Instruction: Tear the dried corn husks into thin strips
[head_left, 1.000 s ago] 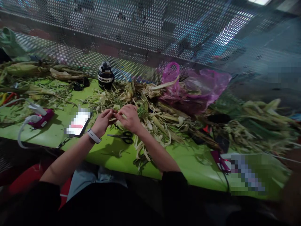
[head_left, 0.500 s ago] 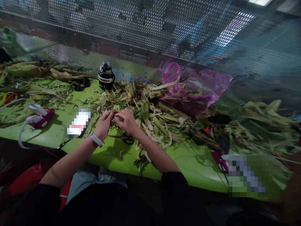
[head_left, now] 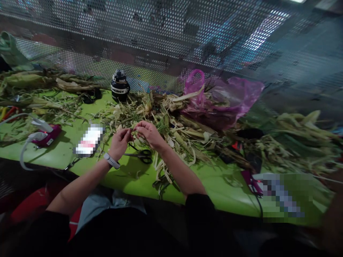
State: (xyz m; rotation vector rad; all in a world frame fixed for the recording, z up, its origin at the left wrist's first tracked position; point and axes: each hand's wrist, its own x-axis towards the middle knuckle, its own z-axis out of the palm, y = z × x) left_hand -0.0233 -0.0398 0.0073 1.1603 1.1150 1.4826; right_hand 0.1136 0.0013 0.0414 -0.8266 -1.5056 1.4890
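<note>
Strand (head_left: 134, 133), greenish and too small to make out well, sits between the fingertips at the near edge of the husk heap (head_left: 184, 143) on the worktop (head_left: 214, 187). The left hand (head_left: 119, 143) seems to pinch it; whether the right hand (head_left: 149, 135), its fingers curled, also grips it, I cannot tell. Over the last half second the right hand has shifted, baring more of the scissors (head_left: 146, 156); the work looks like fingertip handling, scissors unused.

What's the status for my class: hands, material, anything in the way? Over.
Left hand and right hand close together; any held piece too small to identify. Corn husks heaped beyond and rightward. Scissors close by, seemingly not blocking.
</note>
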